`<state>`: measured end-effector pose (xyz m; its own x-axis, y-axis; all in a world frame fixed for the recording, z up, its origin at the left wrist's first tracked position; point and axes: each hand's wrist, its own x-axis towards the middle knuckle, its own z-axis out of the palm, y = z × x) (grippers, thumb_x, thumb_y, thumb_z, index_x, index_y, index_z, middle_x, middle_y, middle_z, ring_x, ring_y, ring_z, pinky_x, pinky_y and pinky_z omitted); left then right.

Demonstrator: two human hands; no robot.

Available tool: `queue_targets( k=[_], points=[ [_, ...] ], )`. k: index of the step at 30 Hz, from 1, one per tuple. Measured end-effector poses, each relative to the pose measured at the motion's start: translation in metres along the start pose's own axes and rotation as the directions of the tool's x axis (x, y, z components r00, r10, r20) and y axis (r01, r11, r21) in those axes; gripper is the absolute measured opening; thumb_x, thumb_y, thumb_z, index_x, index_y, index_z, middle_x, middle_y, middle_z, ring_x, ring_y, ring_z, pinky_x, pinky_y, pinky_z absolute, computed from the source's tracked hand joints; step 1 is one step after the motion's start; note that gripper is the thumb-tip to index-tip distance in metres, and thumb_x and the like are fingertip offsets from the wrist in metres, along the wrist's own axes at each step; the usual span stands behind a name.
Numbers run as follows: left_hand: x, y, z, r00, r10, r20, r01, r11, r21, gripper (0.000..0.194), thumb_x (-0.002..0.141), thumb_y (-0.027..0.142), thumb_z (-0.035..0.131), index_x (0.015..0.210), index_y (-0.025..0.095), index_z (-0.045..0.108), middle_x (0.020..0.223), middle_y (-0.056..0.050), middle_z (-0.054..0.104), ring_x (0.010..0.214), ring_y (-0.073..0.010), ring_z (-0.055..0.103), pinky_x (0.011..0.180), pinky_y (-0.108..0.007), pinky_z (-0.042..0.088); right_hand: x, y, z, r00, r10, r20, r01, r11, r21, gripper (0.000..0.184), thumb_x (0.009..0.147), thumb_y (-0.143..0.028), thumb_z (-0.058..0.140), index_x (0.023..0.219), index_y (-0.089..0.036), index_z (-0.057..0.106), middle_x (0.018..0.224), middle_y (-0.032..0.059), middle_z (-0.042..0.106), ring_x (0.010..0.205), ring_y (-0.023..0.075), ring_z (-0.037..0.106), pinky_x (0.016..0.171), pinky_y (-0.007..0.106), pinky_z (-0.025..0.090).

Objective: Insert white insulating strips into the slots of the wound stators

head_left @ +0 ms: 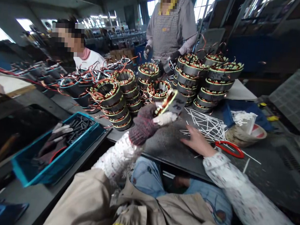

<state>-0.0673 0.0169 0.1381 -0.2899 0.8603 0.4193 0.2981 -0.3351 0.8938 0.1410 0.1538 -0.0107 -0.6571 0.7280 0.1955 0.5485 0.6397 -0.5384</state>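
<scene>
My left hand [145, 123], in a dark knitted glove with pale fingertips, grips a motor stator [175, 105] tilted on edge above the bench. Its grey outer wall and a yellow-green rim with copper windings show. My bare right hand [197, 141] is low over the dark bench top [161, 144], fingers apart, with nothing seen in it. Just beyond its fingers lies a loose spread of thin white sticks [207, 123]. Close to the right wrist is a red-handled tool [229, 149], perhaps scissors; its working end is hidden.
Stacked stators [115, 106] stand at the back left, more stacks [213, 83] at the back right. A blue bin [61, 155] with black pieces and gloves sits left. A bowl [243, 136] with white pieces stands right. A co-worker [168, 30] handles a stator across the bench; another person [89, 58] is farther left.
</scene>
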Motion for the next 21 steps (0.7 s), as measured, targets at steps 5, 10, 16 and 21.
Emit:
queue_targets(
  k=[5,10,16,21],
  points=[
    [0.097,0.026,-0.027,0.899,0.372,0.229,-0.366,0.352,0.862,0.05,0.09,0.064,0.066,0.1,0.015,0.075,0.098,-0.013,0.074,0.109,-0.0315,0.067,0.104,-0.054,0.049,0.089,-0.009,0.025,0.994,0.089,0.069,-0.104,0.961,0.258,0.093,0.067,-0.029,0.084,0.152,-0.017,0.05,0.156,0.0197,0.054,0.145,0.0364,0.053,0.125,0.054,0.04],
    [0.142,-0.003,-0.032,0.946,0.025,0.322,-0.323,0.091,0.942,0.041,0.088,0.052,0.071,0.099,0.012,0.076,0.097,-0.016,0.075,0.099,-0.0293,0.069,0.103,-0.049,0.048,0.152,-0.014,0.048,0.997,0.009,0.076,-0.037,0.926,0.375,0.107,0.062,-0.033,0.088,0.156,-0.015,0.041,0.152,0.0195,0.058,0.141,0.0338,0.058,0.122,0.053,0.043],
    [0.12,-0.006,-0.041,0.935,0.045,0.351,-0.353,0.043,0.935,0.047,0.088,0.054,0.069,0.112,0.015,0.075,0.106,-0.011,0.078,0.106,-0.0271,0.07,0.119,-0.045,0.038,0.15,-0.017,0.071,0.997,-0.037,0.064,-0.002,0.855,0.519,0.107,0.064,-0.045,0.088,0.156,-0.016,0.041,0.142,0.0194,0.066,0.125,0.033,0.069,0.11,0.053,0.055],
    [0.101,-0.006,-0.076,0.921,0.117,0.372,-0.385,0.125,0.914,0.04,0.084,0.053,0.07,0.097,0.015,0.074,0.094,-0.008,0.074,0.102,-0.0257,0.068,0.121,-0.048,0.036,0.129,-0.055,0.091,0.997,0.027,0.066,-0.058,0.849,0.524,0.108,0.065,-0.042,0.088,0.158,-0.018,0.039,0.141,0.018,0.068,0.123,0.0351,0.07,0.104,0.053,0.059]
  ],
)
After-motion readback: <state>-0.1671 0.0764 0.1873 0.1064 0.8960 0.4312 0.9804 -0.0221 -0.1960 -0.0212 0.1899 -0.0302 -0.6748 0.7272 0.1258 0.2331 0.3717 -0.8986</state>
